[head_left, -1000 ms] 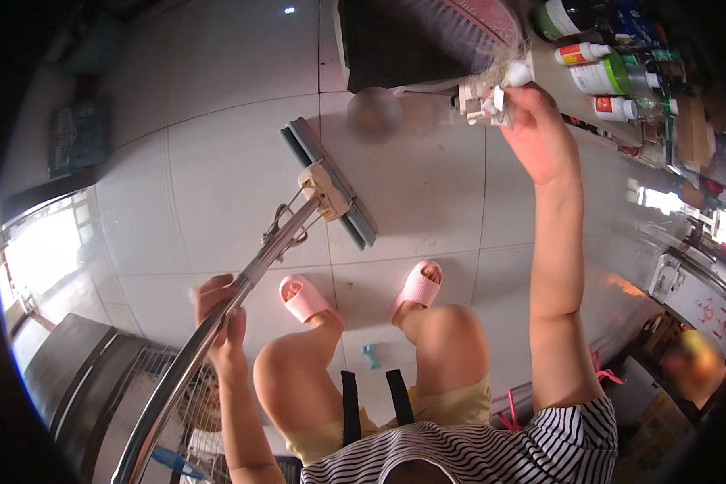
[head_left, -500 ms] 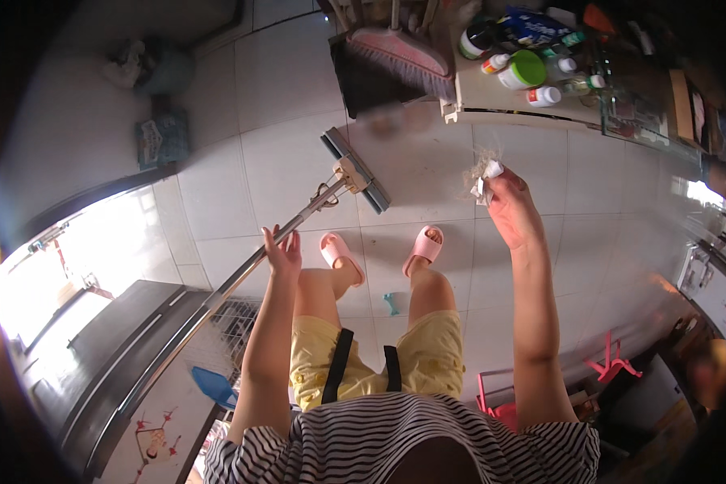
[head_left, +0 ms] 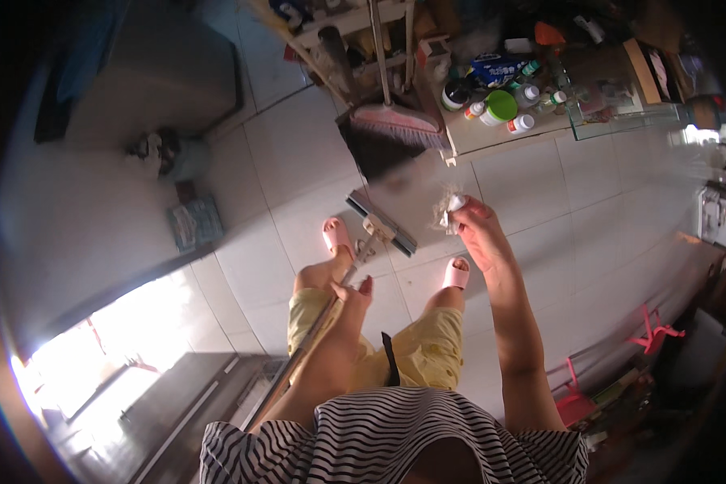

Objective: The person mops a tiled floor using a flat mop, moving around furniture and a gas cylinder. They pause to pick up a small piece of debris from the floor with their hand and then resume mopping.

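Note:
A sponge mop [head_left: 381,233] with a metal pole slants from the floor tiles down toward my left side. My left hand [head_left: 353,297] holds its pole, thumb on one side and fingers on the other, partly hidden behind the wrist. In front of me at the right, my right hand [head_left: 477,226] pinches a crumpled white tissue [head_left: 453,211] with a wispy clump of hair clinging to it. The mop head rests on the floor between my feet and a pink broom [head_left: 399,121], whose bristles stand over a black dustpan [head_left: 371,153].
Bottles and a green-lidded jar [head_left: 500,107] crowd a low cabinet top at the far right. A pink stool [head_left: 655,331] lies to the right. On the left are a blue-green box [head_left: 195,224] and a dark cabinet [head_left: 169,415]. Pink slippers [head_left: 456,273] are on my feet.
My view has turned and moved forward. My left foot has stepped ahead. The mop pole and left hand have come in closer to my body; the right hand still holds the tissue.

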A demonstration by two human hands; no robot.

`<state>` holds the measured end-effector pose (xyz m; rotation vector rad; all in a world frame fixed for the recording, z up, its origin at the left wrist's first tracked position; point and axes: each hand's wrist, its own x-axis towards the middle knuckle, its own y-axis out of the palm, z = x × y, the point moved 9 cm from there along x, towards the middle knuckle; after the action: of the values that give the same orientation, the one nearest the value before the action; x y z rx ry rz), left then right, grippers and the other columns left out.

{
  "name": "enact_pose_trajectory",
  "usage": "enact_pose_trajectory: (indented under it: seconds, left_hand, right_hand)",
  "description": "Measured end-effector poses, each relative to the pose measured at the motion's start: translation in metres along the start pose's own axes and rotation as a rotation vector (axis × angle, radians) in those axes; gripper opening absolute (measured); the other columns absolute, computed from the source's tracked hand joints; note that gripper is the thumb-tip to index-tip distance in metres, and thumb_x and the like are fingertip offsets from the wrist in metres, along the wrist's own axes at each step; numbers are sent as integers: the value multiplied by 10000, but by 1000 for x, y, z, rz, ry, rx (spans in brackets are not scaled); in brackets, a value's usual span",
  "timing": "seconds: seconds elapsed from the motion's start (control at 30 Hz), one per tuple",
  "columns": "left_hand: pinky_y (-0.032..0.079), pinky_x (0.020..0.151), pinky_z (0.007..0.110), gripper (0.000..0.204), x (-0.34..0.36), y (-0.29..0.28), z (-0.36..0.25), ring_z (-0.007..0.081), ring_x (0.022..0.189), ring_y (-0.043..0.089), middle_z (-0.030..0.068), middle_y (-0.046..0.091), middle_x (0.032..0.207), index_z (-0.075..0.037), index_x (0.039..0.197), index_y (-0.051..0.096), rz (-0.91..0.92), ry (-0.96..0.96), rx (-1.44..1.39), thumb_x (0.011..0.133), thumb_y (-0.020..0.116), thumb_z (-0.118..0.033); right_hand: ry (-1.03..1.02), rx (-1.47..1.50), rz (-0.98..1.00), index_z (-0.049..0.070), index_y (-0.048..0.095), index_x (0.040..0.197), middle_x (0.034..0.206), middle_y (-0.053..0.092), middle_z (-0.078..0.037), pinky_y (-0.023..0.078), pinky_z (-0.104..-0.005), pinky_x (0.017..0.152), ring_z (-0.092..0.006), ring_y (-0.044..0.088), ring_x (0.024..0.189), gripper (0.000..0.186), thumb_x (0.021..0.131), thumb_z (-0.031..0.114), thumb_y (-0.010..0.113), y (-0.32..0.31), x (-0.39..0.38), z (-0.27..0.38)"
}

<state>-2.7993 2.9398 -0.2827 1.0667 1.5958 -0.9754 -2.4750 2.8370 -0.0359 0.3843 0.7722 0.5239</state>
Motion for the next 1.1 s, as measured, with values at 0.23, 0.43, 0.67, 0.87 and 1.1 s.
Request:
enact_pose_trajectory:
  seconds: [0.23, 0.43, 0.67, 0.87, 1.1]
  left_hand:
    - [417, 711, 316, 495, -113, 228, -77, 210, 898, 427, 112, 428, 1059, -31, 1094, 414, 547, 868, 609, 713, 696, -172]
    - [267, 1010, 385, 994, -279, 431, -154, 264, 1225, 295, 140, 268, 1328, -46, 1361, 162, 1049, 1663, 889, 604, 797, -153]
    - [362, 846, 272, 956, -290, 497, -126, 139, 1006, 417, 24, 445, 1125, -65, 1380, 216, 1585, 932, 1041, 615, 789, -103]
    - [372, 842, 279, 964, -281, 516, -106, 126, 925, 437, 51, 255, 1392, -255, 1423, 10, 1598, 838, 1360, 746, 673, -80]
    - [353, 672, 214, 268, -279, 522, -115, 83, 730, 457, -19, 509, 781, -67, 980, 538, 1498, 1052, 1143, 796, 659, -219]
  right_hand:
    - [-30, -18, -175, 56, 599, 870, 800, 584, 5, 384, -219, 666, -72, 503, 714, 103, 769, 72, 593, -6, 7, 17]
    - [-49, -19, -186, 59, 584, 908, 838, 579, 10, 386, -216, 712, -66, 503, 772, 130, 778, 59, 579, -10, 9, 26]
    - [-85, -9, -271, 55, 608, 883, 800, 599, 2, 374, -227, 673, -68, 503, 725, 145, 767, 137, 636, -3, 16, 34]
    - [-78, -31, -306, 55, 609, 879, 790, 602, -4, 373, -221, 673, -69, 503, 721, 155, 763, 152, 645, -20, 30, 26]
    - [-88, -9, -309, 50, 605, 874, 771, 598, -6, 383, -210, 645, -71, 502, 690, 163, 750, 139, 663, -18, 47, 29]
